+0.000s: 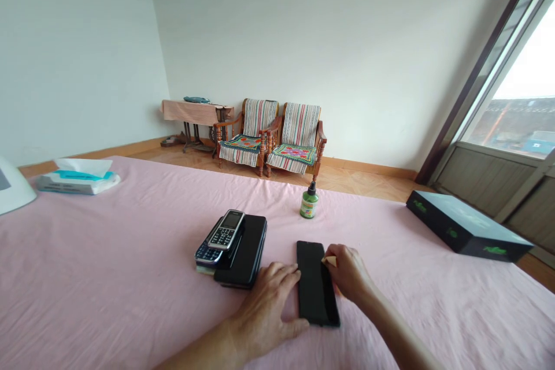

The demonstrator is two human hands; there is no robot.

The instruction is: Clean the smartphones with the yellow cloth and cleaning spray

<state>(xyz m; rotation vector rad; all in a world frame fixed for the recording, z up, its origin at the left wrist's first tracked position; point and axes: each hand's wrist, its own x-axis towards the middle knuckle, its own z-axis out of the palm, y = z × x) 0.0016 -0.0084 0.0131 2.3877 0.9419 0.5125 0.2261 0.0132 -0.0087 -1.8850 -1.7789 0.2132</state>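
A black smartphone (314, 289) lies flat, screen up, on the pink cloth in front of me. My left hand (269, 303) is open at its left side, fingers stretched to the long edge and thumb by the lower left corner. My right hand (349, 274) is closed in a pinch on a small cream-coloured piece (331, 261), held against the phone's upper right edge. Its exact kind is unclear. Left of my left hand, a stack of dark phones (248, 251) carries a silver keypad phone (226, 230) partly over another keypad phone (208, 254).
A green pump bottle (309, 202) stands behind the smartphone. A black box (468, 225) lies at the right, and a tissue pack (78, 178) at the far left beside a white rounded object (13, 188). Beyond the pink-covered surface (143, 231) are two wooden chairs (295, 127).
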